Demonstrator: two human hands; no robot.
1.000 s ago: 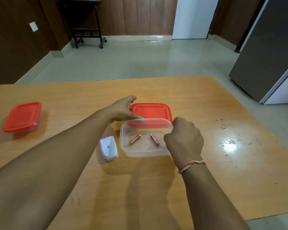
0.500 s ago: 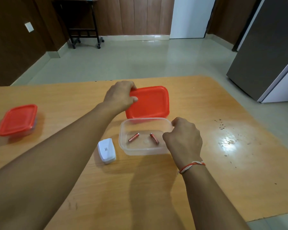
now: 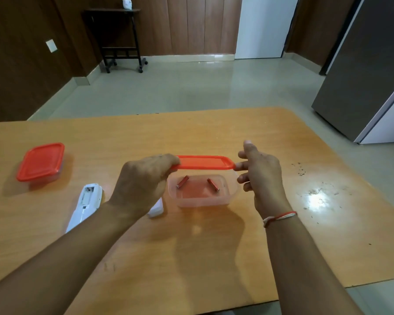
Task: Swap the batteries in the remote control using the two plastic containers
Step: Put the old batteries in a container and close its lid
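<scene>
Your left hand [image 3: 143, 178] pinches the left edge of the orange lid [image 3: 204, 162] and holds it level above the clear container [image 3: 203, 190]; half a second ago that lid lay flat on the table beyond the box, under the same hand. Your right hand [image 3: 261, 176] has let go of the container's right rim and now stands with its fingers spread, the fingertips [image 3: 238, 165] at the lid's right end, touching or nearly so. So the lid is on its way back over the box, which suggests you are closing it.

Inside the container two batteries [image 3: 183, 181] lie apart on the bottom, one left, one right. Just left of your left wrist the white remote control [image 3: 84, 205] lies on the table with its battery bay open; the bay looks empty, though that is hard to judge. A small white piece [image 3: 156, 209], likely its cover, peeks out beside your left wrist. Far left, the second container [image 3: 41, 162] sits with its lid on. If the bay is empty, fresh cells must still go in.
</scene>
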